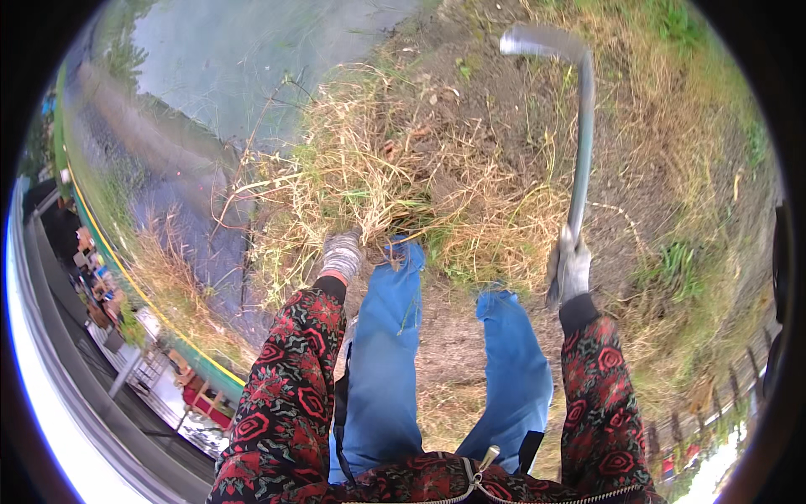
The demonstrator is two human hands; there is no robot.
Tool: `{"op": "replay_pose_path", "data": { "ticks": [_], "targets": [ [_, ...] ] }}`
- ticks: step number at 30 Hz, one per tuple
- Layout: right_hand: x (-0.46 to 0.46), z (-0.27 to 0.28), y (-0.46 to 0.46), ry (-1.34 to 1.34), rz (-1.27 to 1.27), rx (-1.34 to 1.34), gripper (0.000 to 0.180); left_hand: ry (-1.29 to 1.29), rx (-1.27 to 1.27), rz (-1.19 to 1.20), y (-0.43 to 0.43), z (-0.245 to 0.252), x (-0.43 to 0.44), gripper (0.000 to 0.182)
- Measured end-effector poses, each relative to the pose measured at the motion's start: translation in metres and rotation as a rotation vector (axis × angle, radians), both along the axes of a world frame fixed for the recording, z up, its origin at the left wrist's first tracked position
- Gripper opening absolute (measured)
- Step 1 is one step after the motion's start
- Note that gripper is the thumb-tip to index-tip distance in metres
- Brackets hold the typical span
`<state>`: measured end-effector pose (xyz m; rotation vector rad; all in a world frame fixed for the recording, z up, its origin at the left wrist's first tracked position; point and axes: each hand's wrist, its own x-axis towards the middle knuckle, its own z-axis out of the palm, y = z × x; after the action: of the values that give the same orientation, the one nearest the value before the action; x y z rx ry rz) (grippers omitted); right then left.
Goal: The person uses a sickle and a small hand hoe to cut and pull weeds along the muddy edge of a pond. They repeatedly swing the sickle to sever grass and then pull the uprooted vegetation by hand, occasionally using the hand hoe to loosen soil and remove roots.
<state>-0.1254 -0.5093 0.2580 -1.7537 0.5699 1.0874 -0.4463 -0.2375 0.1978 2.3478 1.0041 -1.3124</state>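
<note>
My right hand (572, 261), in a pale work glove, is closed around the lower end of a long-handled sickle (582, 138). Its tubular metal handle points away from me, and the blurred blade bends left at the far end. At the near edge of a heap of dry cut grass (365, 157) is my left hand (342, 253), also gloved. Stalks meet at its fingers and hide them, so the grip cannot be made out. Dry stems and some green blades lie between the two hands, in front of my blue trouser legs (387, 353).
Beyond the heap lies grey, reflecting water (252, 63), with a dark sheet (189, 233) along its left side. Bare soil (485, 82) and grass tufts (677, 271) spread to the right. A green strip with a yellow edge (126, 268) borders a roofed area holding furniture. A fence (711, 403) stands lower right.
</note>
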Motion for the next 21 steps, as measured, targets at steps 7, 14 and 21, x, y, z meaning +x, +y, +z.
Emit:
{"op": "replay_pose_path", "data": {
  "ticks": [7, 14, 21],
  "targets": [
    [-0.049, -0.076, 0.008, 0.052, 0.259, -0.028, 0.037, -0.028, 0.030, -0.066, -0.027, -0.017, -0.015, 0.037],
    [-0.054, -0.018, -0.074, 0.110, 0.269, -0.180, 0.040, -0.124, 0.002, -0.149, -0.029, 0.022, -0.009, 0.035],
    [-0.021, -0.033, 0.150, -0.048, 0.392, 0.019, 0.037, -0.242, -0.007, -0.010, -0.054, 0.028, -0.007, 0.032]
  ]
}}
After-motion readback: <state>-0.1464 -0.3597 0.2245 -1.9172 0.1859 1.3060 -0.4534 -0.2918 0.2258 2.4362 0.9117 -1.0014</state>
